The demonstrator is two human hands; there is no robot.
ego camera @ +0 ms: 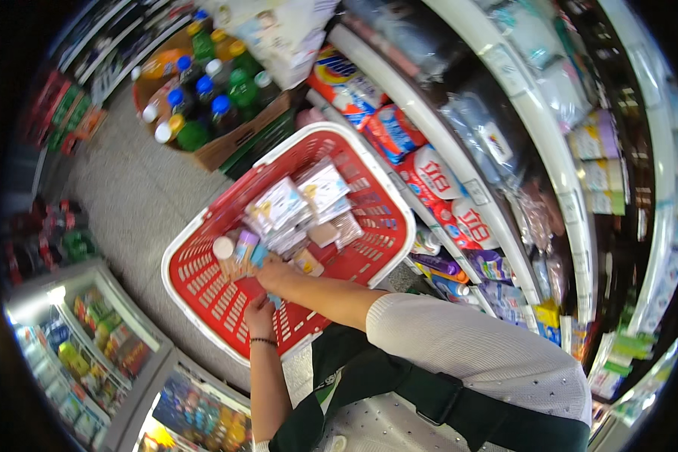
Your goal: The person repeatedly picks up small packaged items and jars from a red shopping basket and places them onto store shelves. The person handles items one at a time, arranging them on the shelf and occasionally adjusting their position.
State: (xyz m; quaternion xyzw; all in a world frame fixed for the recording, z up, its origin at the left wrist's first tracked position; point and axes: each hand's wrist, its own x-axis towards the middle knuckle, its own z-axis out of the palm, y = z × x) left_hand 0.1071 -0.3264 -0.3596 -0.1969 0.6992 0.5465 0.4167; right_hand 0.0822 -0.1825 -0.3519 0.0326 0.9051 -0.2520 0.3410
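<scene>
A red plastic shopping basket (pixel 408 229) with a white rim stands before me. Inside are several clear-wrapped white packs (pixel 279 206) with printed fronts, piled towards the far side. My right hand (pixel 274 275) reaches down into the basket, its fingers on a light blue packet (pixel 259 255). Beside that packet are a purple-topped item (pixel 247 240) and a round white lid (pixel 223 247). A small yellowish pack (pixel 307 263) lies near my right wrist. My left hand (pixel 260 312), with a dark beaded bracelet, is curled at the basket's near side; its grip is blurred.
A cardboard carton (pixel 243 133) of drink bottles stands beyond the basket on the grey floor (pixel 121 164). Shelves (pixel 418 107) with detergent bags (pixel 432 172) rise close on the right. Glass-fronted coolers (pixel 169 353) stand at lower left.
</scene>
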